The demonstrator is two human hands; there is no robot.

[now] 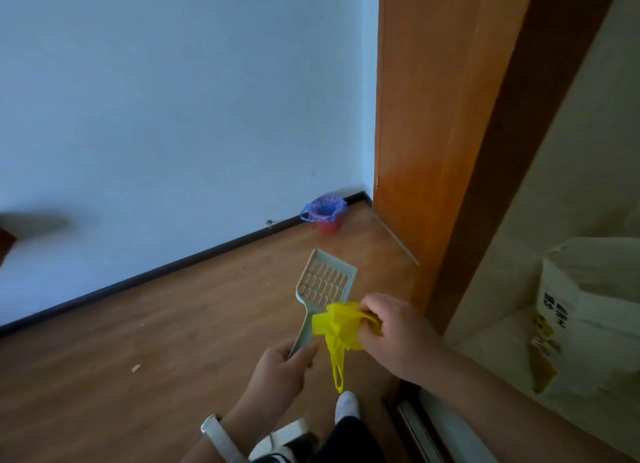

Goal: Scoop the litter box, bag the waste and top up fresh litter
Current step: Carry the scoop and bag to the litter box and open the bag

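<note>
Holding scoop and yellow bag
Blade points away from the gripping left hand; right hand pinches yellow bag just right of scoop handle.

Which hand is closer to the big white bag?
Right. The right hand, gripping the yellow bag, is left of the white bag; the left hand, holding the scoop, is farther left.

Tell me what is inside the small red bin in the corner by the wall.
A blue plastic bag lines the small red bin, ruffled over its rim. Anything lying deeper is hidden from this angle.
</note>
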